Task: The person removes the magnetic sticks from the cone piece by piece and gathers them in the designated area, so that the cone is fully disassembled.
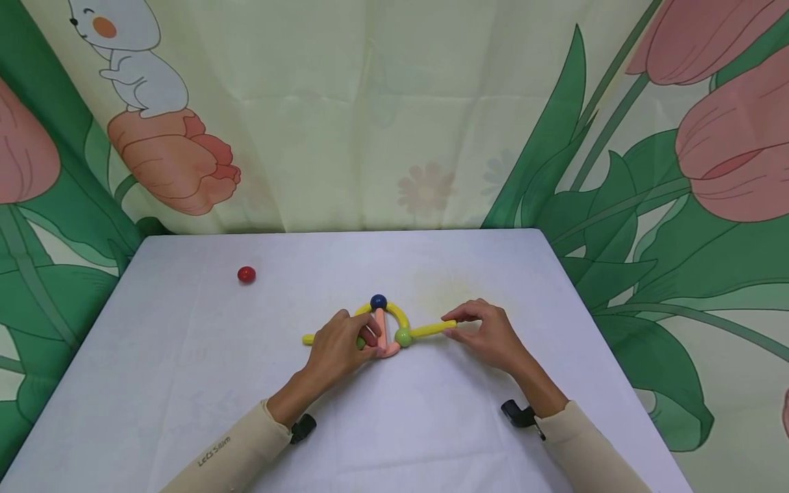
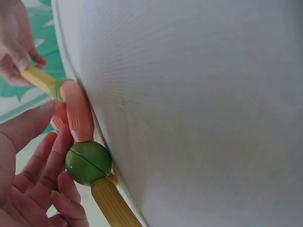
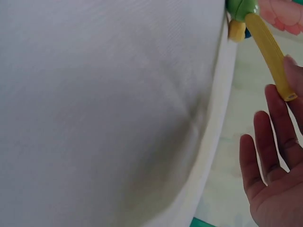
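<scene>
So your left hand (image 1: pixel 342 342) has the pink curved piece (image 1: pixel 390 351) pinched between thumb and fingers, probably because it's a good spot to steady the whole build. In the left wrist view that piece runs from the dark green ball (image 2: pixel 88 163), just beside your fingers, to the light green ball (image 1: pixel 403 337) on the side toward your right hand (image 1: pixel 490 335). Can't tell if your fingers actually touch the dark green one.

Your right thumb and forefinger pinch the far end of a yellow stick (image 1: pixel 434 330), its other end meeting the light green ball. Holding it way out there likely gives you leverage over its angle and keeps your knuckles off the ball; the other three fingers are spread loose, so it looks like a light grip.

Past your left fingertips, the blue ball (image 1: pixel 379 302) tops the yellow arch (image 1: pixel 401 315), with the pink straight stick (image 1: pixel 381 329) below it. The red ball (image 1: pixel 246 275) sits well apart, beyond and left of your left hand, touching nothing but the table (image 1: pixel 185 383).
</scene>
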Available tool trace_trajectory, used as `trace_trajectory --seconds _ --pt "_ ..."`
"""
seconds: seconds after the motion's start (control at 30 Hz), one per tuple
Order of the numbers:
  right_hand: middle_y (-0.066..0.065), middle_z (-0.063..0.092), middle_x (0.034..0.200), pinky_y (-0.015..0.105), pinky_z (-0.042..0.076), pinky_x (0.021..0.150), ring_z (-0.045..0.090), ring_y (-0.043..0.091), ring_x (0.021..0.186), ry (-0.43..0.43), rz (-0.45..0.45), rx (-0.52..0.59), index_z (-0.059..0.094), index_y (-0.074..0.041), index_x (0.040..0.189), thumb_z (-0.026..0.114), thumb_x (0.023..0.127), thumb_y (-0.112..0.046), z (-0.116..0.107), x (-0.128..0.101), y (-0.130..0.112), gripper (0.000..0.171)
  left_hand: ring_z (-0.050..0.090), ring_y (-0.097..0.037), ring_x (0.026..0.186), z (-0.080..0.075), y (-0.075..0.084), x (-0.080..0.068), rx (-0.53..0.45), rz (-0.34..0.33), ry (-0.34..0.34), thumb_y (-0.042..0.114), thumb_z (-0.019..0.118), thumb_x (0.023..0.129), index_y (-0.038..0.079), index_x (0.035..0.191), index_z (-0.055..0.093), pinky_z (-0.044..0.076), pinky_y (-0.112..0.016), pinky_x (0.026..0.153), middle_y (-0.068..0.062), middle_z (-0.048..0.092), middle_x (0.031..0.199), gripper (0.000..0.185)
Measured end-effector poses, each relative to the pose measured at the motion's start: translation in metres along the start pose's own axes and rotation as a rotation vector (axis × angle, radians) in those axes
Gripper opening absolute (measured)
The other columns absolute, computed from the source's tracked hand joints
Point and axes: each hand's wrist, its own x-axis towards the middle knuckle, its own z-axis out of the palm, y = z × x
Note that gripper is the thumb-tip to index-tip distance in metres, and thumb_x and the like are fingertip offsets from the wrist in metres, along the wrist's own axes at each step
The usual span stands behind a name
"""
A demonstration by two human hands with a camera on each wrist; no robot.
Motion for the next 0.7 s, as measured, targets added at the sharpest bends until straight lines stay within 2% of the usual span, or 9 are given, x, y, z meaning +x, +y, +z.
trace_trajectory --seconds 0.3,0.53,0.7 --pt "-0.010 0.074 0.102 0.043 0.051 0.099 0.062 0.017 0.105 -0.079 0.099 -0.081 0.081 -0.028 0.102 0.091 0.084 -0.017 0.003 0.001 0.013 0.023 0.042 -0.005 0.076 0.000 0.000 0.000 0.005 -0.004 -0.003 0.027 0.096 0.079 0.023 0.094 0.072 0.034 -0.021 0.058 0.018 0.075 0.077 0.029" --pt "-0.010 0.077 0.099 0.038 0.049 0.090 0.057 0.016 0.100 -0.113 0.061 -0.151 0.082 -0.025 0.100 0.093 0.082 -0.016 0.007 0.005 0.012 0.023 0.042 -0.006 0.076 0.000 0.000 0.000 0.010 -0.001 0.005 0.028 0.096 0.079 0.023 0.094 0.071 0.033 -0.021 0.058 0.017 0.075 0.077 0.029" --pt "-0.010 0.076 0.098 0.035 0.049 0.088 0.057 0.014 0.098 -0.128 0.068 -0.185 0.081 -0.024 0.100 0.093 0.082 -0.014 0.010 0.006 0.010 0.024 0.041 -0.006 0.076 0.000 0.000 0.000 0.010 -0.007 -0.001 0.029 0.096 0.079 0.023 0.094 0.072 0.033 -0.022 0.058 0.018 0.075 0.077 0.029"
